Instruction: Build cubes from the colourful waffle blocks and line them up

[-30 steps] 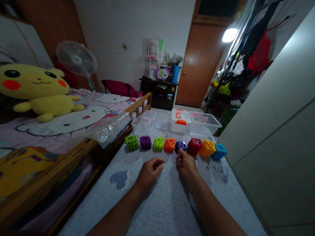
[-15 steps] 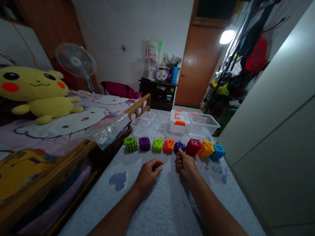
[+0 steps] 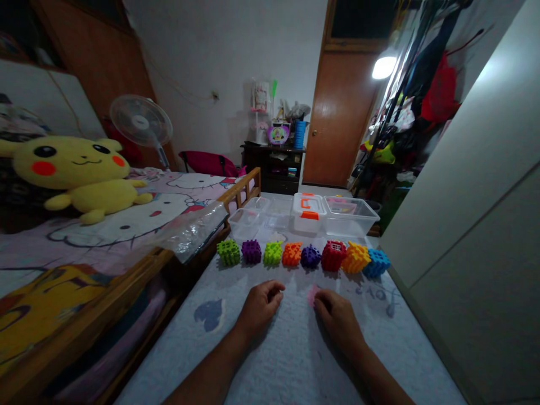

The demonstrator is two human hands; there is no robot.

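Observation:
A row of several interlocking block cubes lies across the grey mat point(image 3: 287, 354): green point(image 3: 228, 252), purple point(image 3: 251, 251), lime point(image 3: 273, 253), orange point(image 3: 292, 254), dark purple point(image 3: 310, 256), red point(image 3: 333, 255), yellow-orange point(image 3: 355, 257) and blue point(image 3: 376, 262). My left hand point(image 3: 260, 302) rests on the mat in a loose curl, holding nothing, short of the lime and orange cubes. My right hand point(image 3: 335, 316) rests on the mat with fingers curled, apart from the row, its fingertips at a small pink patch point(image 3: 313, 294).
Clear plastic boxes point(image 3: 349, 215) and a white case with orange latch point(image 3: 309, 212) stand behind the row. A wooden bed frame point(image 3: 169, 259) with a plastic bag point(image 3: 192, 228) and yellow plush toy point(image 3: 78, 171) runs along the left. A white cabinet point(image 3: 472, 197) borders the right.
My right hand has let go of the dark purple cube and drawn back toward me onto the mat. The view has tilted a little; my left hand stays put.

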